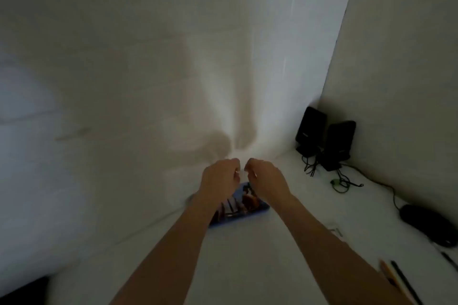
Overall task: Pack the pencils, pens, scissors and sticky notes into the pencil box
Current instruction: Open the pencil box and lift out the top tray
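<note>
Left hand: the left hand (219, 176) was out over the far end of the pencil box (241, 205), fingers curled inward with the tips hidden; whether they pinched anything, I could not tell.
Right hand: the right hand (266, 174) sat just beside it, fingers curled the same way, the two nearly touching at the fingertips. What they had between them, if anything, was too blurred to say.
Pencil box: it lay flat on the white table (247, 267), blue-edged with a printed picture on top, partly covered by both wrists. It looked closed, though the picture was soft.
Step in hand: my reading was that both hands were working at the box's far edge, likely its zip or catch, to get it open.
Doing it well: one hand should have steadied the box while the other pulled along the edge, low and even, so the box did not slide.
Pencils: two pencils (396, 280), one orange-brown and one dark, lay at the right front of the table, well apart from the box, with another dark stick near the edge.
Still to pack: nothing looked packed yet; scissors and sticky notes were not plainly visible.
Clutter: two black speakers (324, 138) with tangled cables stood in the corner and a dark mouse (428, 224) lay to the right.
Watch for: an elbow sweeping those pencils off the edge.
</note>
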The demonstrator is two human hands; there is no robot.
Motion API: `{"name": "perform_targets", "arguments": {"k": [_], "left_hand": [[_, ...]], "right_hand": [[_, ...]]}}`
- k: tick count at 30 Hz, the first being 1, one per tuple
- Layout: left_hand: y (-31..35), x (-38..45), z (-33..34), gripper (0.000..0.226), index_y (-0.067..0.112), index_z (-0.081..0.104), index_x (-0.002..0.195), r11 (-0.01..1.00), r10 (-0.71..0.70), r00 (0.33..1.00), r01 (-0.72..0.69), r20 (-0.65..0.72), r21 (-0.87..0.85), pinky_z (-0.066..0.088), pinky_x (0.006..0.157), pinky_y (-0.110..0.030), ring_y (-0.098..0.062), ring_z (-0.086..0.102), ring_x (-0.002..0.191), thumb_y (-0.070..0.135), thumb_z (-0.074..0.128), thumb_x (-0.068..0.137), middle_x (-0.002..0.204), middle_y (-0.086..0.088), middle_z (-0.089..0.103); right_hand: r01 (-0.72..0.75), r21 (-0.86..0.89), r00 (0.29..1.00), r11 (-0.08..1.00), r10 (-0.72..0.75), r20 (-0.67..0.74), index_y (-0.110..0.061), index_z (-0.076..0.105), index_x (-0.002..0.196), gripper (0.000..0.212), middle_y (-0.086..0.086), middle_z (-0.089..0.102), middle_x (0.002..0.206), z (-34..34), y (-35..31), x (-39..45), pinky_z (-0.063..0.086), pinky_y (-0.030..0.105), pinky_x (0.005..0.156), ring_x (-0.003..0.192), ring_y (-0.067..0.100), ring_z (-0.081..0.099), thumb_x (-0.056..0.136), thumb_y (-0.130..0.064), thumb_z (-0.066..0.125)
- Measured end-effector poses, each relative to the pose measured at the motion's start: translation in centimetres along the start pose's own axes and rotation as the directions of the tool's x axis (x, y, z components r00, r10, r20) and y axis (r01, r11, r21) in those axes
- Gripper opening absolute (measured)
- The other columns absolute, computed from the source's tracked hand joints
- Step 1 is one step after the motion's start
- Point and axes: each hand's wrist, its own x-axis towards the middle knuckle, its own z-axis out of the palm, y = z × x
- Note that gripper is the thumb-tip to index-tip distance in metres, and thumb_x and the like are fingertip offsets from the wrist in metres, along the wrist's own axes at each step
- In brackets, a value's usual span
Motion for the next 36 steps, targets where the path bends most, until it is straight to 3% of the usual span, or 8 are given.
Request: {"name": "perform_targets", "arguments": {"k": [4,9,16,22,32,36], "left_hand": [[-2.6,-0.6,6.1,0.024,0.012,0.053,0.109,0.999,-0.007,1.0,0.005,0.03,0.039,0.047,0.078,-0.041,-0.028,0.055,0.097,0.025,0.039,0.094,0.106,-0.01,0.061],[-4.0,-1.0,10.8,0.039,0.015,0.053,0.095,1.0,-0.021,0.992,0.023,-0.122,0.017,0.042,0.078,-0.039,-0.029,0.057,0.089,0.046,0.028,0.096,0.094,-0.009,0.062],[-4.1,-3.1,10.7,0.046,0.008,0.047,0.11,0.997,-0.024,0.999,0.025,-0.026,0.066,0.04,0.087,-0.044,-0.034,0.05,0.101,0.046,0.024,0.097,0.11,-0.018,0.055],[-2.2,-11.6,10.0,0.046,0.01,0.046,0.11,0.996,0.028,0.999,-0.03,0.023,0.089,0.037,0.085,-0.043,-0.033,0.048,0.1,0.047,0.022,0.097,0.109,-0.016,0.054],[1.1,-24.0,8.8,0.05,0.009,0.05,0.105,0.997,0.068,0.998,-0.068,-0.009,0.043,0.038,0.084,-0.042,-0.03,0.05,0.098,0.05,0.023,0.095,0.106,-0.014,0.056],[1.7,-26.7,8.2,0.056,0.017,0.054,0.107,0.999,0.03,0.999,-0.028,-0.036,0.04,0.036,0.085,-0.041,-0.027,0.052,0.099,0.059,0.021,0.092,0.104,-0.008,0.056]], "right_hand": [[0.051,-0.031,0.999,0.998,-0.052,-0.018,-0.017,0.06,0.113,0.029,0.005,0.066,0.113,5.4,2.3,-0.3,0.043,0.036,0.083,0.106,0.027,0.058,0.09,-0.025,0.044],[0.102,-0.025,0.985,0.995,-0.104,-0.135,-0.021,0.06,0.115,0.039,0.001,0.064,0.116,9.6,4.2,-0.5,0.046,0.037,0.085,0.116,0.021,0.052,0.087,-0.038,0.039],[0.075,-0.03,0.981,0.997,-0.079,-0.179,-0.021,0.057,0.107,0.027,0.003,0.063,0.109,10.2,3.3,-2.3,0.043,0.034,0.078,0.11,0.021,0.051,0.09,-0.033,0.04],[0.032,-0.046,0.976,0.998,-0.041,-0.214,-0.023,0.057,0.113,0.031,0.002,0.062,0.113,9.9,1.6,-11.8,0.043,0.036,0.082,0.11,0.02,0.052,0.091,-0.033,0.037],[0.016,-0.034,0.962,0.999,-0.024,-0.271,-0.023,0.06,0.114,0.033,0.002,0.063,0.111,9.0,-0.6,-25.0,0.044,0.035,0.081,0.107,0.019,0.054,0.092,-0.033,0.036],[0.075,-0.045,0.972,0.996,-0.083,-0.221,-0.02,0.054,0.124,0.039,0.002,0.058,0.126,8.6,-0.6,-27.8,0.043,0.037,0.091,0.119,0.019,0.048,0.095,-0.036,0.034]]}}
